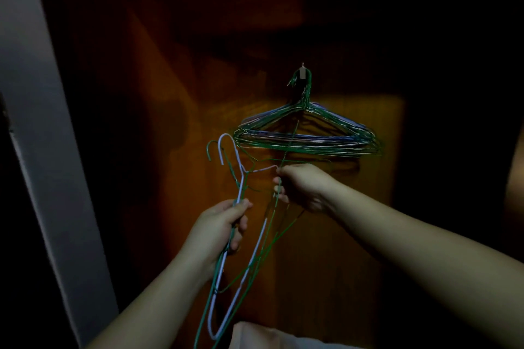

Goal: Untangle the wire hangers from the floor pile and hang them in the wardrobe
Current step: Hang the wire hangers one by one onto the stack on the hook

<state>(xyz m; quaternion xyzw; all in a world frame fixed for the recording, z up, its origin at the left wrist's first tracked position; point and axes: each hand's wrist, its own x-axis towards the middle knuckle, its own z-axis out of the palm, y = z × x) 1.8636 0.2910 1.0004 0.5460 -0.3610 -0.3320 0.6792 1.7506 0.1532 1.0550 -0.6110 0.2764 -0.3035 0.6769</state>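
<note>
Several wire hangers (309,136) already hang in a bunch from a small hook (302,71) on the wardrobe's wooden back panel (354,207). At least two more, a pale one and green ones, are still snagged together in the held hangers (241,235). A hard tug could snag the hung bunch just above and drag it off the hook, or bend the thin wire. The left hand (218,227) has its grip closed round the lower wires, arm reaching up. The right hand (300,187) seems to pinch a green wire, though the gloom blurs its fingers.
</note>
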